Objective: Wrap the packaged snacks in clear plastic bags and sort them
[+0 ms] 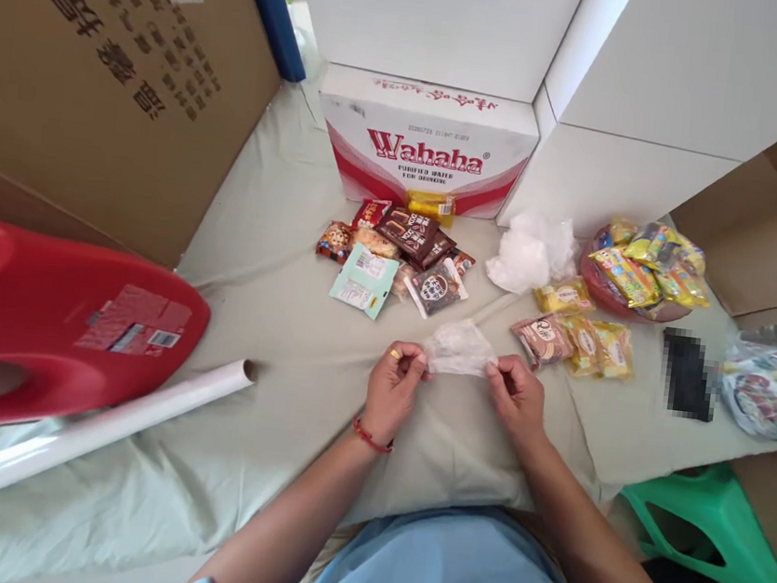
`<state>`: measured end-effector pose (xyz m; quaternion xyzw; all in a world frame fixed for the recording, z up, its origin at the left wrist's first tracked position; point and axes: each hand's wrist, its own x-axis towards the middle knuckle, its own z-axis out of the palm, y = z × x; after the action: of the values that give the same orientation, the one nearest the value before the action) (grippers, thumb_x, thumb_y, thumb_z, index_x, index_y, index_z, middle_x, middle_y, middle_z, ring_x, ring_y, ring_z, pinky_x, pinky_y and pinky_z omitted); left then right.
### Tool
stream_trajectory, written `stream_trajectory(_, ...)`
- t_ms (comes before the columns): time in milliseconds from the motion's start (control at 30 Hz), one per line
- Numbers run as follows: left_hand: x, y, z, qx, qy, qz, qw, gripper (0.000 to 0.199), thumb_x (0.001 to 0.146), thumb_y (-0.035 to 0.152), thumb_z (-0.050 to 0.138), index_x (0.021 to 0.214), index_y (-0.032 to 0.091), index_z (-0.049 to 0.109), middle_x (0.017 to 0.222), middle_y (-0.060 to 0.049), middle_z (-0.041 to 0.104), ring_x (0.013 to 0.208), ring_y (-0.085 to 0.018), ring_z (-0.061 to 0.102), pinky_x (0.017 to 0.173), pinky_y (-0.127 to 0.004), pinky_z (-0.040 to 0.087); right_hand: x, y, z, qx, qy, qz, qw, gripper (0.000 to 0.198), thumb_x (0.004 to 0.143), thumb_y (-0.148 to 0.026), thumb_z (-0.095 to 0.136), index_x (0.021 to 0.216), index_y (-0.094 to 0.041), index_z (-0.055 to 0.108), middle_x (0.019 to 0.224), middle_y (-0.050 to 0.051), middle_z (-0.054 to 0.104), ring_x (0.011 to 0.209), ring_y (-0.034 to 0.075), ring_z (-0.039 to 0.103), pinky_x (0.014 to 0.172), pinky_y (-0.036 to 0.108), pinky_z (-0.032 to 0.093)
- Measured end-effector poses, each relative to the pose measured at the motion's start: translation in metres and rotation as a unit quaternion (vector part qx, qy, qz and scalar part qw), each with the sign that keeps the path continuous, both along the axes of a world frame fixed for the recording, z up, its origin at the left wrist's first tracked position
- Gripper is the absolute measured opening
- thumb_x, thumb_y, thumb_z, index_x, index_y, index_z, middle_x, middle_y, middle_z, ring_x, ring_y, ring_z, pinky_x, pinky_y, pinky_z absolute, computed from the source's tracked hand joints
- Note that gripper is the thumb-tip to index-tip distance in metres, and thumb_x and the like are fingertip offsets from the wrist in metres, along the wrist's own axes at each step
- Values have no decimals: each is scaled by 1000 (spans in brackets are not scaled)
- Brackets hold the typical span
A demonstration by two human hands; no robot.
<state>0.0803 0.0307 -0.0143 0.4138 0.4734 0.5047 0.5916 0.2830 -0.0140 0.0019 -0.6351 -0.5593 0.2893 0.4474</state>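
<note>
A thin, whitish, see-through plastic bag (461,348) is stretched between my two hands above the cloth. My left hand (396,384), with a red bracelet at the wrist, pinches its left edge. On the opposite edge, my right hand (515,395) pinches it between thumb and fingers. Just beyond the bag lies a pile of wrapped snacks, with a dark brown packet (409,230), a mint-green packet (362,281) and a grey-white packet (437,288). Right of the bag are a pinkish-brown packet (543,340) and several yellow packets (584,345).
Crumpled white plastic bags (531,254) lie beside a red bowl (590,282) heaped with yellow snack packets. A Wahaha carton (426,160) stands at the back. On the left are a red plastic jug (79,294), a white roll (135,422) and a large cardboard box (124,84).
</note>
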Motion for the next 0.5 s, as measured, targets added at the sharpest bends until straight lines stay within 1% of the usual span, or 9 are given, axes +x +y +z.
stream_trajectory(67,1,0,-2,-14,-29,7,999,29,85,46,75,87,19,63,92,-2,67,76,-13,62,74,-26,54,-1,-1,1,47,-89,1,995,19,98,-35,61,84,-22,62,77,1,60,67,14,54,63,27,43)
stream_trajectory(167,2,-1,-4,-54,-66,3,996,28,81,43,79,84,18,65,96,-3,68,80,-12,63,77,-25,52,-3,-2,1,66,-145,10,987,15,99,-27,59,85,-22,61,75,0,58,65,14,53,62,26,42)
stream_trajectory(367,0,-2,-1,-136,-144,12,980,31,73,40,87,81,18,67,100,-3,70,81,-12,62,78,-25,53,-1,-3,-4,51,-187,31,981,11,98,-22,58,87,-22,59,76,0,57,65,14,53,62,27,41)
stream_trajectory(500,0,-2,5,-185,-194,8,963,34,70,41,89,82,18,68,97,-3,70,83,-13,63,79,-27,54,-3,-4,-4,34,-199,24,979,11,98,-22,59,87,-22,58,77,0,57,66,14,53,62,28,40)
